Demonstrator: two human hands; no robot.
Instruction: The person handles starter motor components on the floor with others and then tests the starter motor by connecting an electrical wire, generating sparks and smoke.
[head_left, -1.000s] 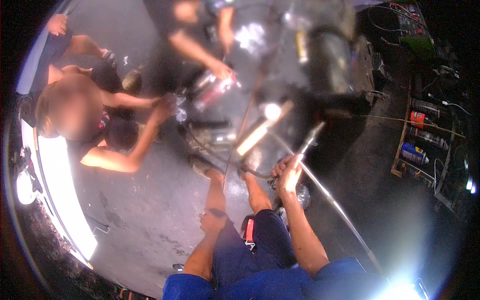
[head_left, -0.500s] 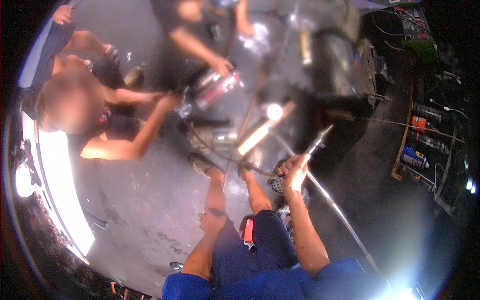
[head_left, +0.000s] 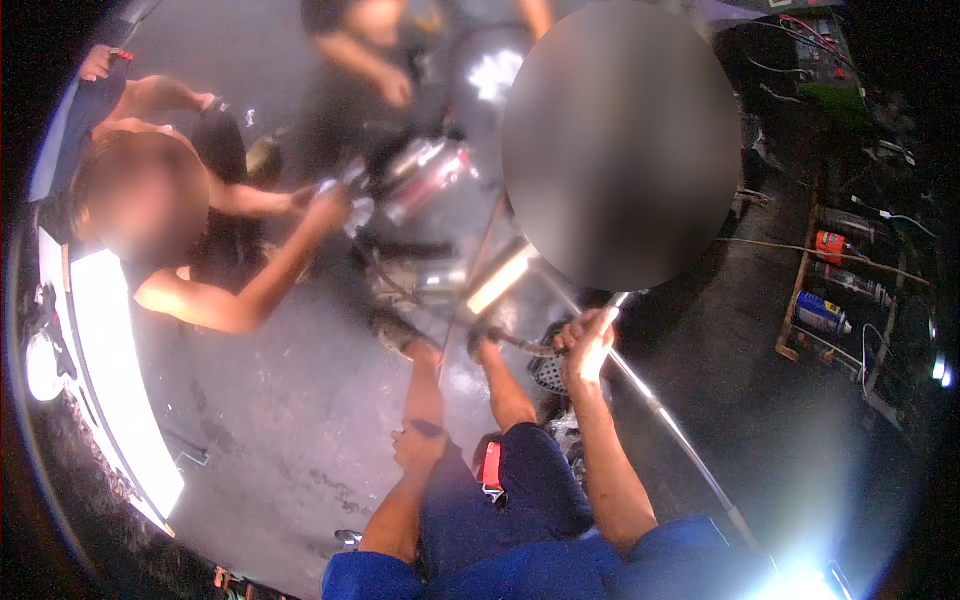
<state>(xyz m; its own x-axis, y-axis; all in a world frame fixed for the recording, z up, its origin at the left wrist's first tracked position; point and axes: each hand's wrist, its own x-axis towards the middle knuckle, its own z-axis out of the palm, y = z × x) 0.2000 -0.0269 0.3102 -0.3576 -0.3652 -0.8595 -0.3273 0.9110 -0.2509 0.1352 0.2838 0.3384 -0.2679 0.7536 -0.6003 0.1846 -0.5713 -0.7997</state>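
My left hand [head_left: 416, 447] lies against my bare leg [head_left: 424, 392]; its finger spread I cannot tell. A dark, flexible hose [head_left: 525, 346] curves to my right hand [head_left: 587, 348], wrapped around a slender metallic tool [head_left: 620, 299]; right of these fingers, a straight metal rod [head_left: 660, 412], then a cylindrical blue can [head_left: 820, 312].

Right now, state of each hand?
Left hand: at the left leg, no tool seen; open or closed can't be told.
Right hand: closed on a slim tool, mostly hidden; a hose leads to it.
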